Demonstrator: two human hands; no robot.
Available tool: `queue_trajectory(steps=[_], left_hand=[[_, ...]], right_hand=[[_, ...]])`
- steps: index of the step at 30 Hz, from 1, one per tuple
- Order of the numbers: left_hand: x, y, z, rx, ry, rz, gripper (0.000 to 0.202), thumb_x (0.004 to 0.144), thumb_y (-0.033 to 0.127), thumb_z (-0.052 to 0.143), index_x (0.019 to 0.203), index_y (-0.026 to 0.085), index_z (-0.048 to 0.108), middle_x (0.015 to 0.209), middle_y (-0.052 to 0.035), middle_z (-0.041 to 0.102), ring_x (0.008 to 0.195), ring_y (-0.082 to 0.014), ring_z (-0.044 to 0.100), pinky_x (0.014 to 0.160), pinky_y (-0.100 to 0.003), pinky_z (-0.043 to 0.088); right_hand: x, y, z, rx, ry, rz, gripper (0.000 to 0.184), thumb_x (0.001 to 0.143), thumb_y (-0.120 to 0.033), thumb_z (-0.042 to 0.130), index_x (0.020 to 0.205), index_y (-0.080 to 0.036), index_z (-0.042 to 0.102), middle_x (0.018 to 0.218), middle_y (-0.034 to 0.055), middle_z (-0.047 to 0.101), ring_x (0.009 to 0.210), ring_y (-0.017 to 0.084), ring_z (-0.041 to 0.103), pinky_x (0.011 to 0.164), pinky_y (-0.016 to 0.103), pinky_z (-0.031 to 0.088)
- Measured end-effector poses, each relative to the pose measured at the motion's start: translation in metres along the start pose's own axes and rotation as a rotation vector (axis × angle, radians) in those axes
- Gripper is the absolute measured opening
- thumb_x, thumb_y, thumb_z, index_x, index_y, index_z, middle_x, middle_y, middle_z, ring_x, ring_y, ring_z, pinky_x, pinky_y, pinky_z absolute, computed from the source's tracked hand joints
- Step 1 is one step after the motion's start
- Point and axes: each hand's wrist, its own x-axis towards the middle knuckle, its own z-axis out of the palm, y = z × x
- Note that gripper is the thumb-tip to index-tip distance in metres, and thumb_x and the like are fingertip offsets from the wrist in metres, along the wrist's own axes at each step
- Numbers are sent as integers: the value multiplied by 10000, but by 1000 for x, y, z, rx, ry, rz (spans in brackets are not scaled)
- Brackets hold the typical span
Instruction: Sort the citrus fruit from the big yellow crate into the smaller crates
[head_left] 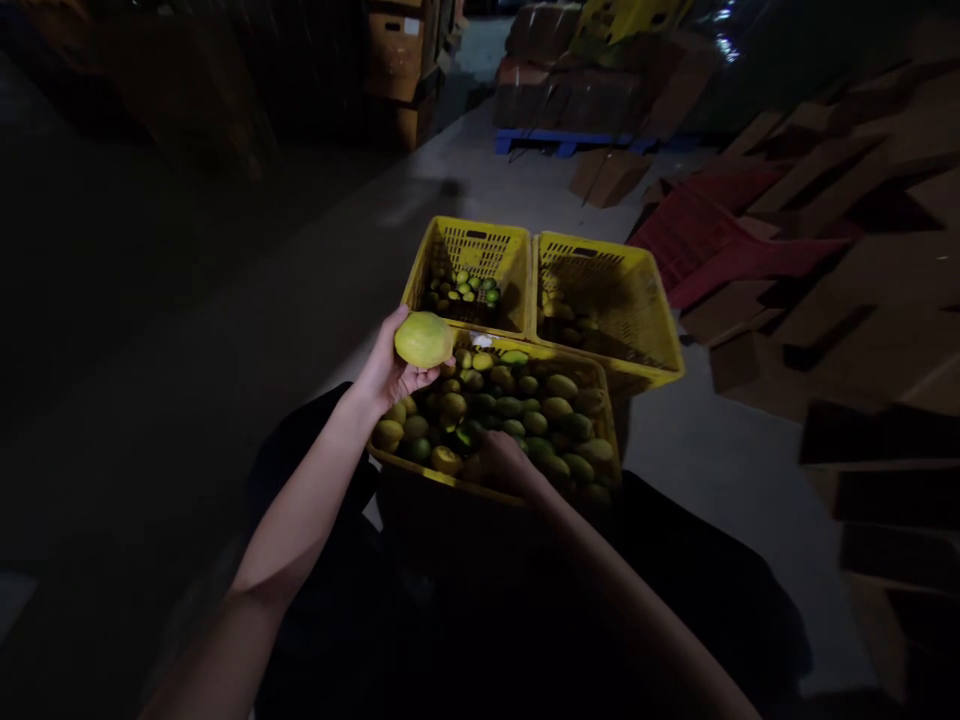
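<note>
My left hand (pixel 391 368) is wrapped round a large yellow lemon (pixel 423 340), held up over the left rear corner of the nearest yellow crate (pixel 420 470). That crate is filled with green and yellowish lemons (pixel 556 408). My right hand (pixel 501 452) reaches down among the fruit near the crate's front side. Its fingers look curled, with a green lemon (pixel 468 432) right beside them. Shade hides the fingertips, so what they grip cannot be made out.
Behind stand two more yellow crates: the left one (pixel 517 240) has small green-yellow fruit at its bottom, the right one (pixel 664 330) some lemons at its left. A red crate (pixel 694 235) and cardboard boxes (pixel 862 330) lie on the right. A blue pallet (pixel 566 142) bears wrapped goods farther back.
</note>
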Motion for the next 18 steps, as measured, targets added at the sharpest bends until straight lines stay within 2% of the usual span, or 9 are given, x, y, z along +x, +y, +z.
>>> queue_trajectory(steps=[2,4,7,11,15,18], left_hand=[[-3,1,0,-3,25,10,644,834,641,447,1078,80,651,626,-90,649,450,-108,541,421,-194,451],[-6,2,-1,3,49,19,611,839,627,459,1067,96,658,631,-92,656,463,-119,551,418,-198,441],[-7,0,-4,25,65,9,604,836,629,478,1061,98,657,623,-93,658,464,-132,557,419,-213,440],[-7,-4,-9,46,49,-10,602,848,634,469,1049,96,650,619,-89,663,460,-132,556,445,-230,457],[-5,-5,-9,72,50,-55,592,878,613,433,1050,90,651,638,-93,680,458,-127,558,456,-227,458],[-5,-5,-6,88,63,-79,597,894,599,412,1066,79,650,661,-103,695,449,-120,551,454,-222,453]], right_hand=[[3,5,-2,-34,42,-22,342,856,-105,456,1144,-141,635,1132,138,697,1063,219,649,769,242,448],[5,9,-2,-78,42,-25,361,882,-92,391,1160,-137,617,1136,139,691,1043,218,656,749,247,448],[6,10,7,-145,-30,-36,294,870,-137,456,1079,-141,662,1038,134,721,929,232,695,655,249,448],[5,3,29,-238,-98,-110,262,878,-185,500,1047,-143,695,1068,165,711,903,257,704,627,270,456],[7,-1,43,-327,-127,-209,211,855,-131,529,915,-133,730,990,174,725,916,266,690,717,311,457],[10,3,44,-366,-93,-281,206,842,-125,542,913,-137,735,998,173,724,1009,282,645,858,366,414]])
